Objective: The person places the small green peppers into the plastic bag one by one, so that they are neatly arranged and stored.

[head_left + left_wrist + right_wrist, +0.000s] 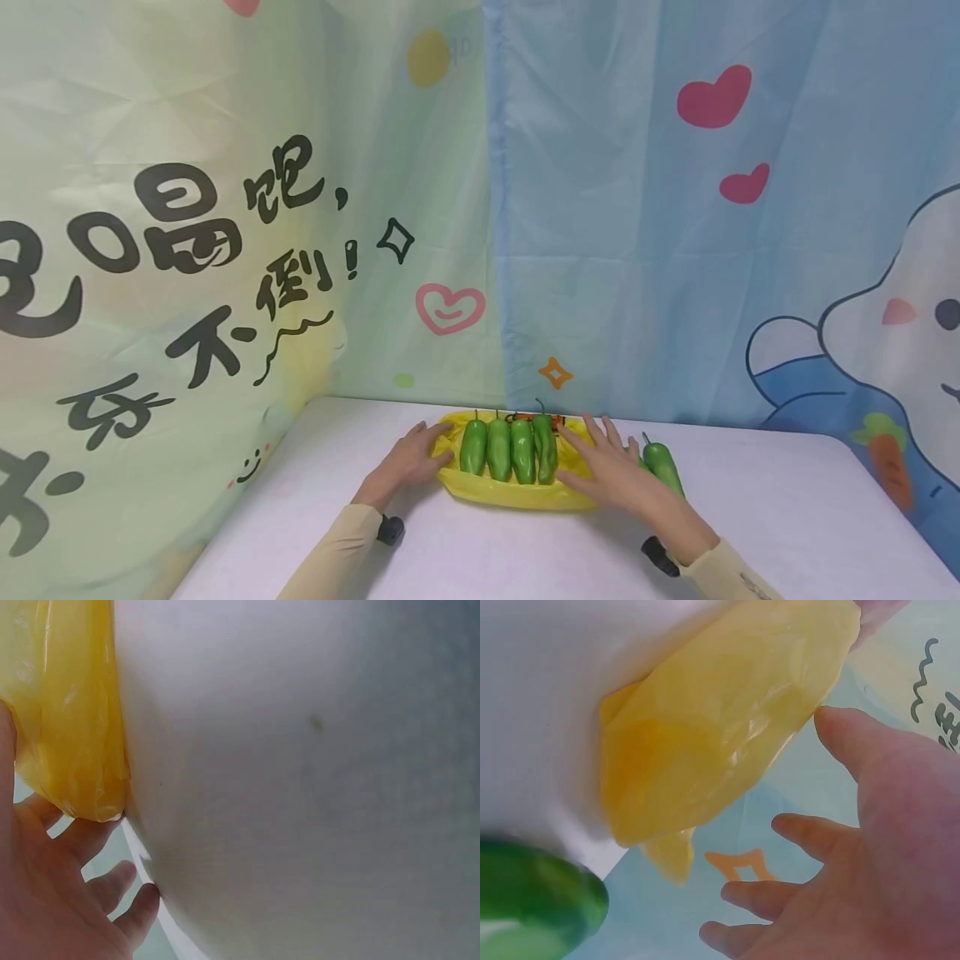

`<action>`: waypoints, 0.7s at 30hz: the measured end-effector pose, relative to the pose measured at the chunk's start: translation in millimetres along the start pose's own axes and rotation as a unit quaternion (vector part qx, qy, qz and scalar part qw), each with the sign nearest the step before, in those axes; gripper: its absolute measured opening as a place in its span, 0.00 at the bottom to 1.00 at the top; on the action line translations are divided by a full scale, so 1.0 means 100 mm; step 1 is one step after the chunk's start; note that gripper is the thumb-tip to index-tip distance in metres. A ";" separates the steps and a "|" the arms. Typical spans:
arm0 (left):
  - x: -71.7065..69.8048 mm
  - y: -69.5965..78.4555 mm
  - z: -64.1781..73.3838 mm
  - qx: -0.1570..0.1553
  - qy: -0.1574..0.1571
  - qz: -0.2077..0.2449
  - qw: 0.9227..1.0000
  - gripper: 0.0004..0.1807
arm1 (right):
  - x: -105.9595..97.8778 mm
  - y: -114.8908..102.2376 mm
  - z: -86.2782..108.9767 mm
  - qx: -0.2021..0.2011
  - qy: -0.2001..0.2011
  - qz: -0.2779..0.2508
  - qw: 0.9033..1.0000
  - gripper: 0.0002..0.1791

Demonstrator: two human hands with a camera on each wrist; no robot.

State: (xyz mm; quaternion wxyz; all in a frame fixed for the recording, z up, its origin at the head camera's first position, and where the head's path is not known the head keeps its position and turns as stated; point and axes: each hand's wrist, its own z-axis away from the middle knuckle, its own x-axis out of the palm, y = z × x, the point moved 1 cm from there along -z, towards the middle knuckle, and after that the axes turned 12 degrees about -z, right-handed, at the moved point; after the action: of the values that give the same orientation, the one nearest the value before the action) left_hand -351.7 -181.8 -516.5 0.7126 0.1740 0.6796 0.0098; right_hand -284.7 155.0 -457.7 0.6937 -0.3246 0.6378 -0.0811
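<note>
Several green peppers (pixel 498 450) lie side by side, stems to the back, in an opened-out yellow plastic bag (pixel 517 497) with a raised front edge. At the bag's left end is my left hand (pixel 411 458), its fingers spread and touching the plastic; the left wrist view shows them against the bag's end (pixel 79 742). My right hand (pixel 611 471) has its fingers spread at the bag's right end. In the right wrist view, the thumb's tip (pixel 836 724) comes right at the bag's edge and the other fingers stand apart from it.
More green peppers (pixel 663 467) lie on the white table (pixel 480 554) right of the bag, partly hidden by my right hand. Small red and dark items (pixel 534 419) show behind the peppers in the bag. A printed curtain (pixel 600 250) hangs along the table's back and left.
</note>
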 end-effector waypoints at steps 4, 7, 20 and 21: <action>0.00 0.00 -0.01 -0.002 -0.001 -0.001 1.000 0.31 | -0.02 0.03 0.03 -0.001 -0.003 -0.004 1.000 0.40; 0.01 0.00 -0.01 -0.007 -0.002 -0.002 1.000 0.31 | -0.04 0.05 0.06 -0.002 -0.004 -0.012 1.000 0.40; 0.00 0.00 0.00 -0.009 -0.001 0.001 1.000 0.31 | -0.10 0.20 0.19 -0.008 0.003 -0.003 1.000 0.40; 0.00 0.00 0.00 -0.010 -0.001 0.001 1.000 0.31 | -0.11 0.21 0.19 -0.006 0.003 -0.001 1.000 0.40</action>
State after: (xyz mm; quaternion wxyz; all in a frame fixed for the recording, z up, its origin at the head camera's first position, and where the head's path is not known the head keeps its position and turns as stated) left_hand -351.2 -181.6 -516.7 0.7148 0.1680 0.6786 0.0169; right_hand -274.8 184.0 -461.2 0.6899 -0.3295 0.6398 -0.0787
